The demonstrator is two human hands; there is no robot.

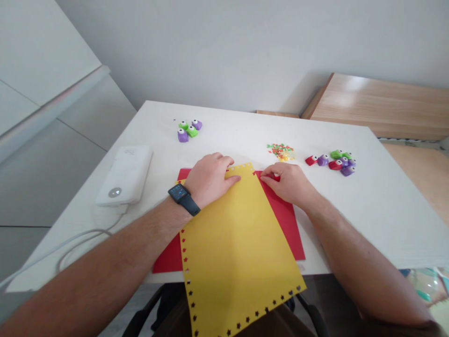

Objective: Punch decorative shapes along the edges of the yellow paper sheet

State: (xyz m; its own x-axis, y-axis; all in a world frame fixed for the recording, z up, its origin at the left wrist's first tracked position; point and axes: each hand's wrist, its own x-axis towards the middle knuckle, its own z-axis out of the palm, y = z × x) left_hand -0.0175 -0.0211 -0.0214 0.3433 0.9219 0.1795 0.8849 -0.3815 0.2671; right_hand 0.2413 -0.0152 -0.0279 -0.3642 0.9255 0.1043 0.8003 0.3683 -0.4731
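Note:
A yellow sheet (235,243) with star holes punched along its edges lies over a red sheet (287,224) on the white table (379,201). My left hand (210,178), with a dark watch on the wrist, lies on the yellow sheet's far left corner, fingers curled down on the paper. My right hand (287,182) is closed on a small red punch (276,177) at the sheet's far right corner. Only a bit of the punch shows between the fingers.
Several small punches (335,161), red, purple and green, sit at the right, with a heap of paper cut-outs (281,151) beside them. More green and purple punches (188,130) lie far left. A white power bank (126,175) with a cable is at the left. A wooden surface (379,100) stands behind.

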